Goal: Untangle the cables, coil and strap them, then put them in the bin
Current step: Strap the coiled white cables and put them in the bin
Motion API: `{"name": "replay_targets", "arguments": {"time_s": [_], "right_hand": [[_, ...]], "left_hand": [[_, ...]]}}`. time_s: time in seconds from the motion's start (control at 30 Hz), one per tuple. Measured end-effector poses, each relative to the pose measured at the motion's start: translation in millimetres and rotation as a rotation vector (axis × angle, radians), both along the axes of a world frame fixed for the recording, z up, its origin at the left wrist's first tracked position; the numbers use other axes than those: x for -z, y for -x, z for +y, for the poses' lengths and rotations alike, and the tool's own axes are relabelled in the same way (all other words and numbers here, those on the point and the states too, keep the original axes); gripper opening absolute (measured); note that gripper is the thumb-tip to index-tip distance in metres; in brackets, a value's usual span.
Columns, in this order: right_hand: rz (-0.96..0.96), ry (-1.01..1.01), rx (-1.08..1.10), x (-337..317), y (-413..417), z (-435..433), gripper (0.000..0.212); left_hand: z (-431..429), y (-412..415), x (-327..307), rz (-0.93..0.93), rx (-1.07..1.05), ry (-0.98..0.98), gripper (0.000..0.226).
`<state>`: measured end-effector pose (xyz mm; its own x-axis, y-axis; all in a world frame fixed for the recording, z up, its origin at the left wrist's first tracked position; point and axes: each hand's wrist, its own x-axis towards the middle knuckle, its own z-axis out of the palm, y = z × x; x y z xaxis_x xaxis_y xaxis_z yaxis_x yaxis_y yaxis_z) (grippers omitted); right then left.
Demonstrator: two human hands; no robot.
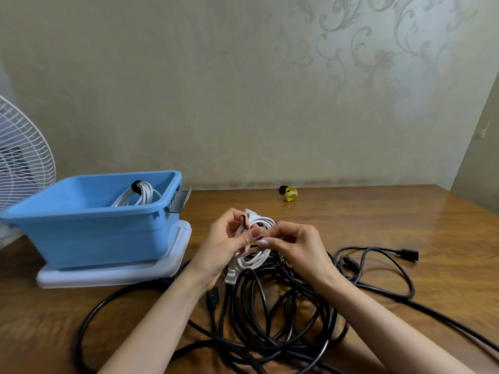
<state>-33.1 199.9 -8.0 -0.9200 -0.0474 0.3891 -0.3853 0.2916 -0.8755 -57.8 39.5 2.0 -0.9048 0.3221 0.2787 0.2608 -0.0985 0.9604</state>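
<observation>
L hand (224, 244) & R hand (299, 245) close together, raised over bench (405, 225), fingertips nearly touching. L hand curled round white coil (255, 259), thumb on top. R hand pinches same coil from its side; whether cable or strap is under its fingers, can't tell. Dark strap (243, 220) sticks up by L fingers at top of coil. Coil's plug end hangs below L palm. Black cables (270, 314) tangled on bench under wrists, one plug (409, 254) out to R. Bin (94, 230) to L, on pale lid (113, 275); 2nd coil (139, 195), strapped black, inside. Loose straps (290, 194), yellow + black, at far side of bench. Fan (21, 157) behind bin.
</observation>
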Motion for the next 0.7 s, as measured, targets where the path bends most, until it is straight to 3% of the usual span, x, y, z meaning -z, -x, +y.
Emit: {"name": "replay_targets", "arguments": {"time_s": [0.13,0.27,0.37,0.7], "right_hand": [[-0.158,0.200,-0.126,-0.4,-1.3,0.2,0.014],[-0.247,0.211,-0.165,4.7,1.6,-1.9,0.006],[-0.253,0.264,-0.097,7.8,2.2,-3.5,0.013],[-0.213,0.118,0.040,12.4,3.1,-5.8,0.016]], "left_hand": [[1.2,-0.2,0.3,0.036,-0.046,-0.036,0.024],[0.9,1.8,2.3,0.011,-0.043,-0.004,0.032],[0.5,2.1,2.7,-0.035,-0.010,-0.010,0.042],[0.1,2.6,4.0,0.080,-0.097,0.005,0.027]]}}
